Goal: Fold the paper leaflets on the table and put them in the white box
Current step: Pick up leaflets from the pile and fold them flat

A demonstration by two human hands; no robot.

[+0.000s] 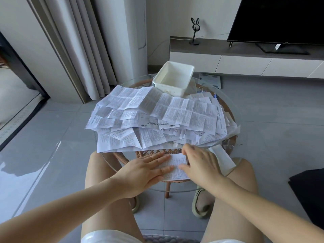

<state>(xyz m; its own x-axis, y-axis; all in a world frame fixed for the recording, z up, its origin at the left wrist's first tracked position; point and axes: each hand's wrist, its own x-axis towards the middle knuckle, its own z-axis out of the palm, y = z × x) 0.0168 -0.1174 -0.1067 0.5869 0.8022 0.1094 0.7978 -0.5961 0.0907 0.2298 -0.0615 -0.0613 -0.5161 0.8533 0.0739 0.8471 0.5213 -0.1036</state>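
Clearly, the task is at an early stage. Both hands lie on one small leaflet (pixel 177 166) at the lower centre of the frame, on the near edge of the round glass table (pixel 154 152). The left hand (pixel 145 170) lies flat on the leaflet's left part, fingers straight and close together, pressing down. The right hand (pixel 199 165) rests on its right edge with fingers spread and only slightly bent, gripping nothing as far as we can see. We judge that a fold is being pressed flat here, though we cannot tell how many folds this sheet has.

Above the hands, across the middle of the frame, a broad pile of unfolded leaflets (pixel 154 116) covers most of the table, creased and overlapping. The white box (pixel 173 78) stands just behind the pile, at the upper centre, and the part of its inside that we see holds no paper. A narrow white strip (pixel 222 159) lies just right of the right hand; it may be a folded leaflet, but we cannot say. So almost everything is left: finishing this sheet, boxing it, then the whole pile.
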